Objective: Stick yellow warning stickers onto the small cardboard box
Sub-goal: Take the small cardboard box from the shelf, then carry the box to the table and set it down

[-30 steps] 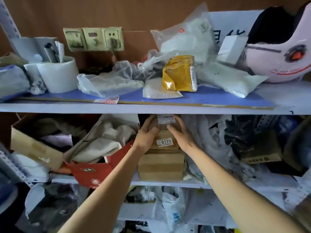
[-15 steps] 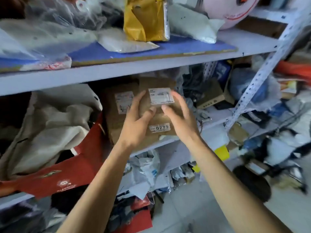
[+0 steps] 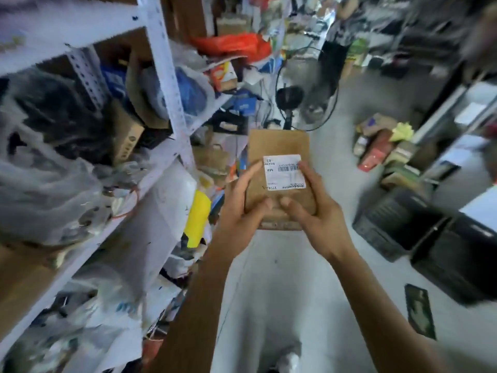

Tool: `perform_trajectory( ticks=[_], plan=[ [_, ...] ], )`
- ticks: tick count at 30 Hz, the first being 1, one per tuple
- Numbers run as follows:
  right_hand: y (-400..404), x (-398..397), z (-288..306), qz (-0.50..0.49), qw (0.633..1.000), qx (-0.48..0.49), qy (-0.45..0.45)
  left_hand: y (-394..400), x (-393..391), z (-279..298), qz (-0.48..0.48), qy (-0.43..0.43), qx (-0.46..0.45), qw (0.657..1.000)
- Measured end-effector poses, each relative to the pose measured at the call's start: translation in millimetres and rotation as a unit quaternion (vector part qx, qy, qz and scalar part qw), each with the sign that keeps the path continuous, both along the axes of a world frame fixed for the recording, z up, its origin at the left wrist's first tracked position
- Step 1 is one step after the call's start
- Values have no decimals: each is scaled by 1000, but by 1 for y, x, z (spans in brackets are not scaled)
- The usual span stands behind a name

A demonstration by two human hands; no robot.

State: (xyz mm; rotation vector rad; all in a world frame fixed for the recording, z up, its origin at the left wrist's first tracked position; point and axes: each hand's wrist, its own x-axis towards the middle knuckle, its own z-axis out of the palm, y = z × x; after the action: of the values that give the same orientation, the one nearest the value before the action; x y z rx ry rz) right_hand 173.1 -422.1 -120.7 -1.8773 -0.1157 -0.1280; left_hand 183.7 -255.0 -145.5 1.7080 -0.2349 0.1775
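I hold a small brown cardboard box point(image 3: 278, 146) in front of me, over the floor. A white shipping label with a barcode is stuck on its upper face. My left hand point(image 3: 243, 203) grips the box's left side, thumb on top. My right hand point(image 3: 316, 208) grips the right side, thumb on top near the label. No yellow warning stickers show in this view.
A white metal shelf rack point(image 3: 166, 84) crammed with bags and boxes fills the left. A yellow roll point(image 3: 197, 218) sits low beside it. A floor fan point(image 3: 306, 90) stands ahead, black boxes point(image 3: 419, 232) at right, a phone point(image 3: 419, 310) on the grey floor.
Both hands drew the box off the shelf and away from it. My view swung right and down, from the shelves to the aisle floor.
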Motion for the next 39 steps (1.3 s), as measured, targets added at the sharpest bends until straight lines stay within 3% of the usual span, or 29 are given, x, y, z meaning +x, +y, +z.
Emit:
perform_trajectory(
  ticks=[8, 17, 31, 39],
  plan=[
    [-186, -4, -40, -165, 986, 22, 7, -195, 59, -31, -179, 25, 4, 983],
    [-310, -18, -67, -350, 936, 31, 17, -354, 96, -54, -346, 62, 17, 936],
    [-475, 48, -74, -550, 833, 64, -2, -585, 200, -56, -549, 76, 15, 832],
    [-599, 26, -77, -632, 768, 93, -29, -748, 186, -60, -643, 71, 13, 763]
  ],
)
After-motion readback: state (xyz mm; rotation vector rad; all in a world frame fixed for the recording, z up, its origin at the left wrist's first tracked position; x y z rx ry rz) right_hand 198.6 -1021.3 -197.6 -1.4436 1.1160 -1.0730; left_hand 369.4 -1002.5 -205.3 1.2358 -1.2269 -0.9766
